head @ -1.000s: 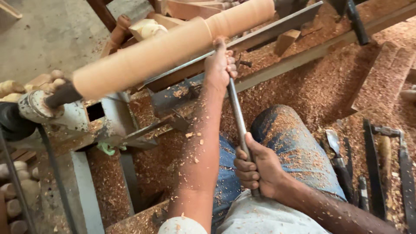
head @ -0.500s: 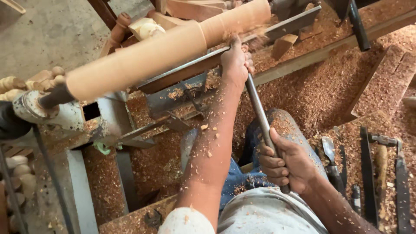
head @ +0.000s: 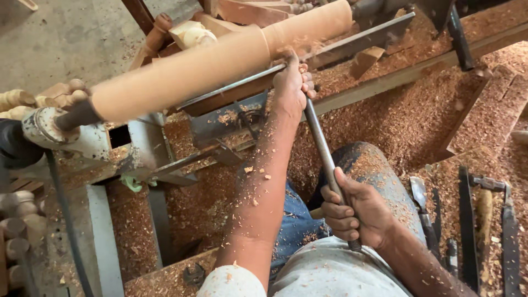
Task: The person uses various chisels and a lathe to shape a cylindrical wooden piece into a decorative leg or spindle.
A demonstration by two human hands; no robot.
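We grip a long steel turning chisel (head: pixel 324 154): our left hand (head: pixel 291 88) pins its tip on the metal tool rest (head: pixel 352 44), fingers curled, against the pale wooden cylinder (head: pixel 220 60); our right hand (head: pixel 352 212) clenches the handle. A catch could wrench it loose.

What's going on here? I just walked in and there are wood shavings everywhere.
A person is turning a long wooden cylinder on a lathe. The left hand presses a long metal turning tool onto the metal tool rest against the wood, while the right hand grips the tool near its back end. Shavings cover the forearm, lap and floor. More tools lie in the sawdust to the right, and turned wooden pieces sit at left.
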